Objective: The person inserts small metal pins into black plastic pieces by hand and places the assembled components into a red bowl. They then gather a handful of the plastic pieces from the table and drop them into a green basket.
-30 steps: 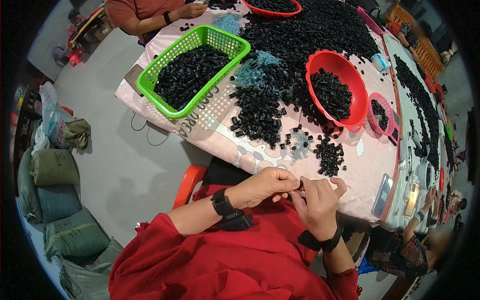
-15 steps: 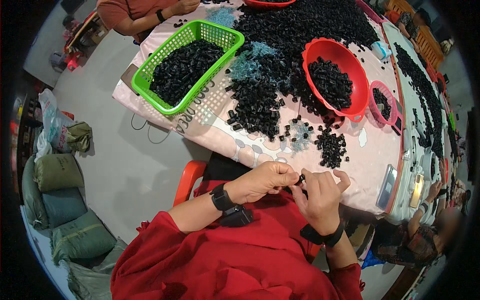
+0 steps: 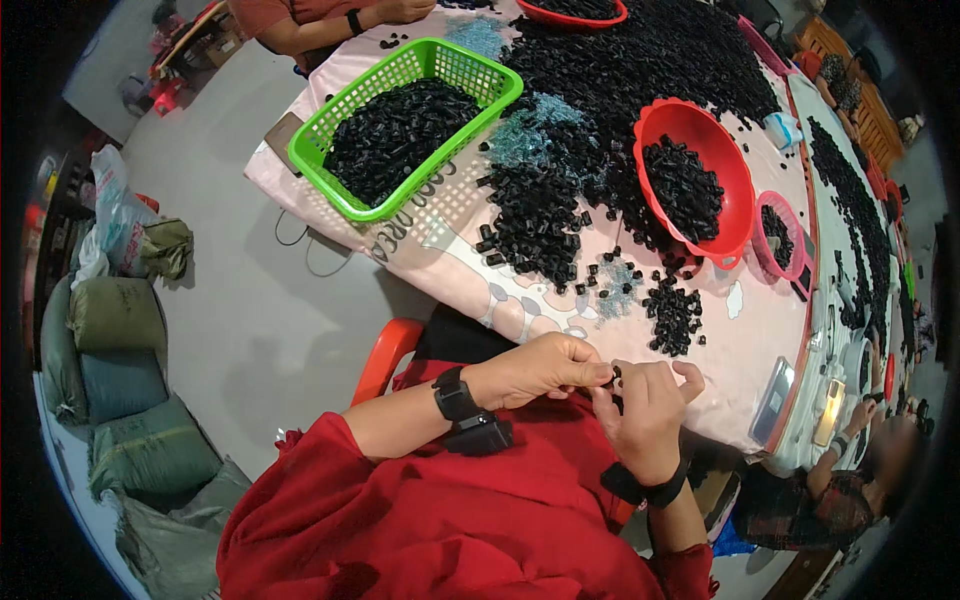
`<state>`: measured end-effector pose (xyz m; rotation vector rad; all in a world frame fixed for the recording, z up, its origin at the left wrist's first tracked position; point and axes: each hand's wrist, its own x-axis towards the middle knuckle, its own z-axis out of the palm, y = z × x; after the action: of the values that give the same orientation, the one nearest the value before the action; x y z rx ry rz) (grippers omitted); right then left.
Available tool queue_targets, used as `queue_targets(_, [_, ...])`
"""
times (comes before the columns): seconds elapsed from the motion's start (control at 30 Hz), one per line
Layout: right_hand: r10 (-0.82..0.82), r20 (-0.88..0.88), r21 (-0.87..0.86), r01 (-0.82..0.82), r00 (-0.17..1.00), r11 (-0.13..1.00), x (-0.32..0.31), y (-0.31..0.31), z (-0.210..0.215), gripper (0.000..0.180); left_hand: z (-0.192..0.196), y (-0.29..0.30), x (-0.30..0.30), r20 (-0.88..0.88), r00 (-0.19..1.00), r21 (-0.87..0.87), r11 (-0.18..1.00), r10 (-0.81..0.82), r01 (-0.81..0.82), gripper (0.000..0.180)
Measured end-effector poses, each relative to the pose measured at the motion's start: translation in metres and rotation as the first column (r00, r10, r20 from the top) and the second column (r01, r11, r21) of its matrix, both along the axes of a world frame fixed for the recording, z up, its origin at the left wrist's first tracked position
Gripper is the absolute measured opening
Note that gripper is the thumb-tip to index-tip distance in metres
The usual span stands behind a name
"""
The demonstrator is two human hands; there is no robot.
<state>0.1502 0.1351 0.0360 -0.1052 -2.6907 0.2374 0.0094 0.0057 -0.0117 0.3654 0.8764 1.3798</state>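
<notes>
A small black cylindrical piece [image 3: 614,377] sits between my two hands at the table's near edge. My left hand [image 3: 545,370] pinches at it between thumb and forefinger. My right hand [image 3: 645,418] closes on its other side, thumb and forefinger together, little finger raised. The fingers cover most of the piece. Just beyond lie a small heap of short black pieces [image 3: 674,318] and a scatter of tiny clear bits [image 3: 620,290]. Farther off, a larger heap of black cylindrical pieces [image 3: 535,235] spreads over the pink tablecloth [image 3: 440,260].
A green basket [image 3: 372,213] of black pieces stands at left, a red scalloped bowl [image 3: 735,185] and a pink basket [image 3: 793,265] at right. A phone [image 3: 772,400] lies near the right edge. A co-worker's arm [image 3: 320,35] is at far left; filled sacks [image 3: 155,455] rest on the floor.
The view has shifted, so the table's things appear a little lower and farther right. Both hands stay together around the black piece, their grip only slightly altered.
</notes>
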Motion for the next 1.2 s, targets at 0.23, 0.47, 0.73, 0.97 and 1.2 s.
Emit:
queue_targets(0.23, [0.087,0.062,0.024,-0.088,0.994,0.996,0.007,0.002,0.003,0.023,-0.012,0.000,0.004,0.025,0.999,0.051,0.998,-0.036,0.035,0.031])
queue_targets(0.47, [0.046,0.084,-0.035,-0.043,0.995,0.998,0.002,0.007,0.012,0.032,-0.006,0.001,-0.003,-0.090,0.996,0.032,0.999,-0.024,0.027,0.031])
queue_targets(0.73, [-0.031,0.040,-0.009,0.031,0.999,0.999,0.005,0.039,-0.006,0.028,-0.001,-0.004,-0.030,0.110,0.963,-0.011,0.969,0.247,-0.247,0.032])
queue_targets(0.97, [-0.028,0.049,-0.043,0.030,0.998,0.999,0.007,0.038,-0.015,0.021,-0.002,-0.006,-0.047,0.206,0.912,0.002,0.932,0.354,-0.362,0.032])
queue_targets(1.2, [-0.005,0.053,-0.045,0.007,0.999,0.999,0.009,0.041,-0.017,0.019,0.007,-0.001,-0.042,0.141,0.922,-0.002,0.932,0.360,-0.363,0.035])
